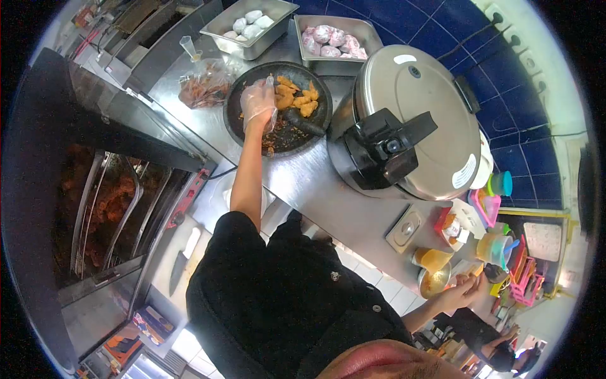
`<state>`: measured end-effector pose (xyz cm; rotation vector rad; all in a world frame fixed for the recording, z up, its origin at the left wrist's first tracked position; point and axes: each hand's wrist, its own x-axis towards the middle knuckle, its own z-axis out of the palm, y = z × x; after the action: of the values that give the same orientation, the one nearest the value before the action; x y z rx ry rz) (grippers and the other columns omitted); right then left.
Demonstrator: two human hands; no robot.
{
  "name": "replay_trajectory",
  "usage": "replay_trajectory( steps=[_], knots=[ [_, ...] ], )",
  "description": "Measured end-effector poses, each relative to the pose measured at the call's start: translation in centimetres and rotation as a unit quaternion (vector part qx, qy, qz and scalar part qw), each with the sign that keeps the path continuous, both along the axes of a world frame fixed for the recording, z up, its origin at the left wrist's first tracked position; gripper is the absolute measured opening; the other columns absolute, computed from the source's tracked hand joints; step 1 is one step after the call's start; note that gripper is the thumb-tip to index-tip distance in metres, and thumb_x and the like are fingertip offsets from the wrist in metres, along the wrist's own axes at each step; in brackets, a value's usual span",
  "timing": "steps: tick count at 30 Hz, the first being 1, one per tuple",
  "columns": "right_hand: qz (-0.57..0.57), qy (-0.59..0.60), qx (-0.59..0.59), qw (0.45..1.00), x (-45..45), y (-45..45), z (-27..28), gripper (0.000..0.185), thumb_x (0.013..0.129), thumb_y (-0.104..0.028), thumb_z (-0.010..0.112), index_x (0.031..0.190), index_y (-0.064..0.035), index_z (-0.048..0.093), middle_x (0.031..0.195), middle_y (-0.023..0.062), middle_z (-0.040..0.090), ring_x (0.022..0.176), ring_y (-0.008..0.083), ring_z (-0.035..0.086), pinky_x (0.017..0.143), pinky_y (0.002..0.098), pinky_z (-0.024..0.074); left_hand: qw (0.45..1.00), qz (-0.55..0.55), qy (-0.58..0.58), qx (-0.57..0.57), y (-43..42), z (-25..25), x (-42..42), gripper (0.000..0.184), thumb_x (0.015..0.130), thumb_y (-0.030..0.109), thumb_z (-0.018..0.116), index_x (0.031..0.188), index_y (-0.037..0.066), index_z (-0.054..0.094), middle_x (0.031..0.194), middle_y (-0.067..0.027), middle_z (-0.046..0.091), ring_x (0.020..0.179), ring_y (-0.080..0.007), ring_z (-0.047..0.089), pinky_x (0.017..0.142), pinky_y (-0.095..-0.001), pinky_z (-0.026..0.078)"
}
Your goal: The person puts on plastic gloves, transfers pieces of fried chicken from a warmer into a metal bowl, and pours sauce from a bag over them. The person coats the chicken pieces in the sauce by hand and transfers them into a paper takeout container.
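My left hand point(257, 104), in a clear plastic glove, reaches into a wide dark stone mortar point(235, 124). It is beside several golden fried pieces point(303, 101). The loose glove hides how its fingers are bent. A dark pestle point(304, 122) lies in the mortar against its near right side, with brown crumbs or paste on the bowl's bottom. Far to the right, my bare right hand point(464, 294) is at the counter's end with its fingers curled together. Whatever it pinches is too small to name. Beside it stands a metal bowl point(435, 282) with yellowish residue.
A large steel cooker point(416, 82) with a black latch stands right of the mortar. Behind are two steel pans point(252, 47) of wrapped bundles. A plastic bag point(205, 85) of brown food lies left. A knife point(180, 268) rests on a lower board beside a glass-fronted cabinet point(113, 208).
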<state>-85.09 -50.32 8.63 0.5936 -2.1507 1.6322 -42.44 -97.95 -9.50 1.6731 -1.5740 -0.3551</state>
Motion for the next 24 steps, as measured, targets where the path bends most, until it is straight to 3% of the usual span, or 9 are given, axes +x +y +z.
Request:
replay_trajectory(
  steps=[3,5,7,9,13,15,17,21,24],
  knots=[
    [0.087,-0.055,-0.02,0.995,0.8,-0.4,-1.9,0.027,0.104,-0.011,0.052,0.127,-0.0047,0.063,0.095,0.0035,0.061,0.078,0.0106,0.052,0.07,0.0258,0.046,0.999,0.006,0.045,-0.025,2.0,1.0,0.6,0.042,0.101,0.039,0.053,0.107,0.002,0.073,0.095,-0.026,0.072,0.093,-0.0424,0.069,0.086,-0.0489,0.052],
    [0.168,-0.106,0.074,0.977,2.7,-2.3,-2.5,0.021,0.104,-0.013,0.056,0.119,-0.0033,0.066,0.094,0.0027,0.06,0.084,0.0105,0.054,0.072,0.0256,0.0466,0.996,0.016,0.078,-0.046,5.0,2.5,0.6,0.043,0.101,0.04,0.054,0.106,0.001,0.072,0.091,-0.0252,0.072,0.088,-0.0412,0.069,0.083,-0.0471,0.052],
    [0.224,-0.102,0.133,0.96,4.9,-4.4,-3.0,0.019,0.103,-0.014,0.058,0.116,-0.0027,0.067,0.094,0.003,0.06,0.084,0.0111,0.055,0.074,0.0257,0.0472,0.979,0.028,0.184,0.087,8.6,5.1,0.7,0.045,0.101,0.041,0.056,0.102,0.0,0.071,0.083,-0.0228,0.07,0.077,-0.0334,0.068,0.077,-0.0425,0.052],
    [0.28,-0.091,0.185,0.937,7.4,-6.8,-3.1,0.018,0.103,-0.014,0.059,0.113,-0.0021,0.068,0.095,0.0033,0.061,0.085,0.0118,0.057,0.075,0.0257,0.0478,0.975,0.027,0.222,-0.01,10.5,2.5,1.0,0.045,0.101,0.042,0.056,0.097,0.0,0.071,0.075,-0.0174,0.067,0.07,-0.0256,0.063,0.07,-0.0408,0.05],
    [0.607,-0.155,0.075,0.776,13.9,-10.9,-0.2,0.014,0.092,-0.004,0.07,0.106,-0.0021,0.07,0.097,0.0078,0.067,0.084,0.0151,0.062,0.076,0.0283,0.0492,0.97,0.054,0.238,-0.009,18.6,4.4,1.3,0.04,0.1,0.038,0.061,0.096,0.0,0.072,0.073,-0.0123,0.067,0.069,-0.0224,0.062,0.068,-0.0416,0.049],
    [0.744,-0.027,0.011,0.667,17.1,-12.7,3.2,0.02,0.085,0.0,0.073,0.105,-0.0035,0.071,0.087,0.0073,0.067,0.077,0.0192,0.064,0.071,0.0304,0.0498,0.969,0.032,0.239,-0.052,21.7,5.5,2.4,0.037,0.099,0.037,0.063,0.097,0.001,0.072,0.074,-0.0112,0.067,0.07,-0.0219,0.062,0.068,-0.0411,0.049],
    [0.813,0.106,-0.063,0.569,20.3,-13.2,7.5,0.022,0.083,-0.006,0.076,0.104,-0.0064,0.073,0.079,0.0055,0.065,0.071,0.0216,0.064,0.064,0.0323,0.0494,0.972,0.071,0.223,0.013,25.2,8.7,3.2,0.034,0.099,0.034,0.065,0.099,0.001,0.072,0.08,-0.0136,0.069,0.076,-0.0216,0.064,0.071,-0.0394,0.05],
    [0.845,0.241,-0.203,0.432,23.6,-9.0,13.5,0.02,0.083,-0.018,0.078,0.103,-0.0209,0.076,0.082,-0.0003,0.062,0.068,0.0154,0.058,0.059,0.0308,0.0457,0.979,0.129,0.119,-0.104,30.5,6.2,6.0,0.03,0.097,0.031,0.065,0.1,0.002,0.072,0.081,-0.0163,0.068,0.08,-0.0303,0.066,0.074,-0.0433,0.049],
    [0.864,0.217,-0.228,0.393,24.3,-3.8,14.3,0.018,0.089,-0.024,0.077,0.106,-0.0255,0.071,0.086,0.0044,0.066,0.068,0.02,0.057,0.055,0.0343,0.0418,0.978,0.164,0.091,-0.095,37.6,9.3,5.9,0.028,0.096,0.03,0.067,0.103,0.003,0.072,0.087,-0.0188,0.069,0.085,-0.0349,0.067,0.078,-0.0452,0.05]
  ],
)
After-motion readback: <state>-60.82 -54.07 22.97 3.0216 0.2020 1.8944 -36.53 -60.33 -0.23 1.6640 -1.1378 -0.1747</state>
